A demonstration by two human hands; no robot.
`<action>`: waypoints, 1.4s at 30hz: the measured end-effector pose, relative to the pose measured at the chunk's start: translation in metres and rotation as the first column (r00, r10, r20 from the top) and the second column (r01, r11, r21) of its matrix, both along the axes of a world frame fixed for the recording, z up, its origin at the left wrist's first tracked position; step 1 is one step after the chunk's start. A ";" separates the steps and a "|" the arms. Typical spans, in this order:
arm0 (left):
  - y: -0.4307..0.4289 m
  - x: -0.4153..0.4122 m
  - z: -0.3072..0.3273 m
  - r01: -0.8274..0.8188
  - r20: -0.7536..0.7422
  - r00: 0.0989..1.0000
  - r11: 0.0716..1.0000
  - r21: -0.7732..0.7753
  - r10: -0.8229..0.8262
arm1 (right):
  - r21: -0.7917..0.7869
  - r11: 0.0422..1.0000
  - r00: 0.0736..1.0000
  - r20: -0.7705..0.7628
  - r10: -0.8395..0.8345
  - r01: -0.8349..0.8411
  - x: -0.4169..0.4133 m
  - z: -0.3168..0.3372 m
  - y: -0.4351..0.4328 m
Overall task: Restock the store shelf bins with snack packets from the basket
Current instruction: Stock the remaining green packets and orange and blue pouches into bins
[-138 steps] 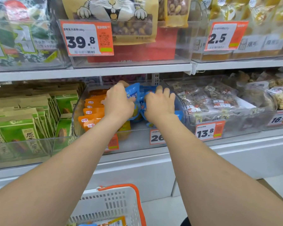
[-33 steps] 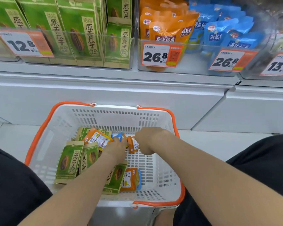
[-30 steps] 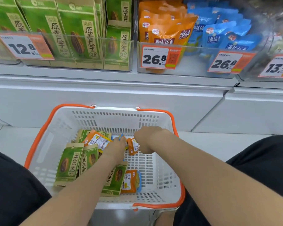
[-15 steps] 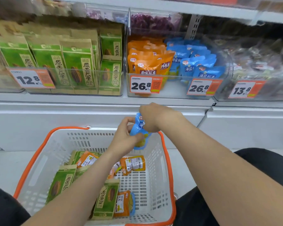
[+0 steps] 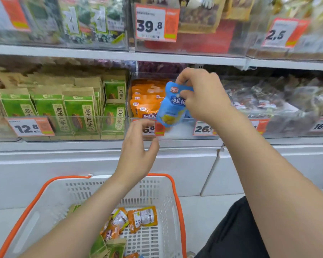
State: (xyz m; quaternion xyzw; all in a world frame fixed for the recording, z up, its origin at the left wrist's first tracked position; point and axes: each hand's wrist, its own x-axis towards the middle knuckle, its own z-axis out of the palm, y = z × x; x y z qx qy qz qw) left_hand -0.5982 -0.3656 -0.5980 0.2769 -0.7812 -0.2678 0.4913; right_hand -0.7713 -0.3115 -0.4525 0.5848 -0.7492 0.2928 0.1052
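Blue packet hangs tilted just in front of the clear bin, above its front wall, pinched near the top by your right hand. Your left hand sits below the bin's front, fingers loosely curled, holding nothing. With only that top pinch, the packet could slip and fall short of the bin, towards the basket below it. Orange packets fill the bin's left side; drift left and yours likely lands among them.
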 end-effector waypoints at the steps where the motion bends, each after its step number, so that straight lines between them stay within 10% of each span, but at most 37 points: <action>1: -0.004 -0.003 0.003 -0.015 0.028 0.999 0.997 -0.072 0.017 | -0.051 0.998 0.999 0.003 -0.047 0.047 -0.007 0.003 -0.001; 17: -0.074 -0.098 0.050 -0.045 0.715 0.592 0.901 -0.431 0.371 | 0.242 0.925 0.945 -0.222 -0.240 0.292 -0.077 -0.051 -0.085; 37: -0.082 -0.066 0.034 -0.122 0.528 0.759 0.880 -0.459 0.381 | 0.127 0.948 0.937 -0.238 -0.256 0.291 -0.063 -0.054 -0.088; 42: -0.070 -0.028 0.035 -0.117 0.351 0.857 0.807 -0.579 0.376 | 0.060 0.997 0.998 -0.038 -0.041 0.043 -0.023 -0.038 -0.068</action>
